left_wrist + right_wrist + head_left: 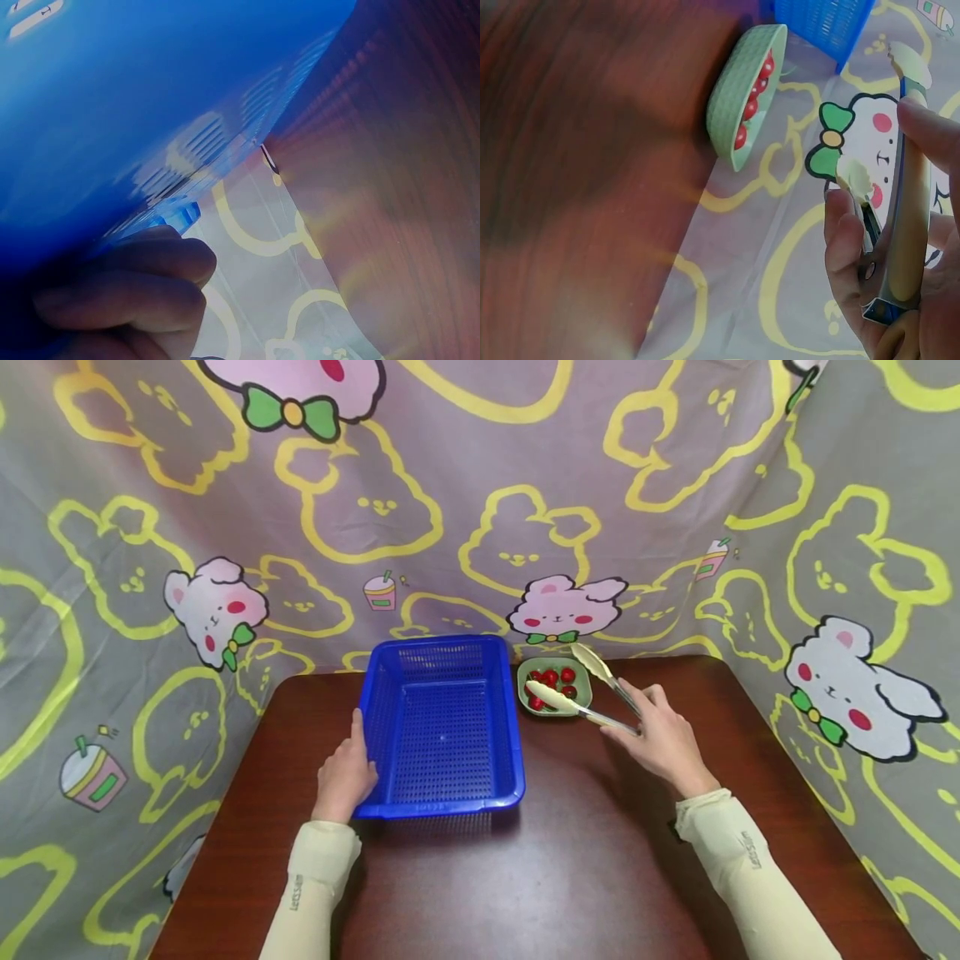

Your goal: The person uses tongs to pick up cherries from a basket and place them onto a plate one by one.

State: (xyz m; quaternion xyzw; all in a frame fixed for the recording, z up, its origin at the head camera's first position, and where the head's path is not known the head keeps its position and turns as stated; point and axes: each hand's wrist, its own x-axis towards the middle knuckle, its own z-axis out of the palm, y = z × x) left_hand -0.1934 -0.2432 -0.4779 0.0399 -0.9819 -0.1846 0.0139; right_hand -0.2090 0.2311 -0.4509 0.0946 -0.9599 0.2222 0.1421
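Observation:
My left hand (346, 777) grips the left rim of a blue plastic basket (442, 739), index finger stretched along the edge. In the left wrist view, curled fingers (150, 289) show beneath that rim. The basket looks bare inside, with slotted walls. My right hand (660, 739) holds kitchen tongs (600, 718) with pale scalloped tips, their arms spread apart. Those tips overlap a small light-green bowl (555, 714) in the head view. Several small, shiny red fruits (751, 109) lie in the bowl. Nothing is between the tong tips in the right wrist view.
A dark reddish-brown wooden table (442, 893) carries the basket and bowl. The bowl stands close to the basket's right side, near the table's back edge. Grey cloth (442, 468) with yellow outlines and white rabbit prints hangs behind and along both sides.

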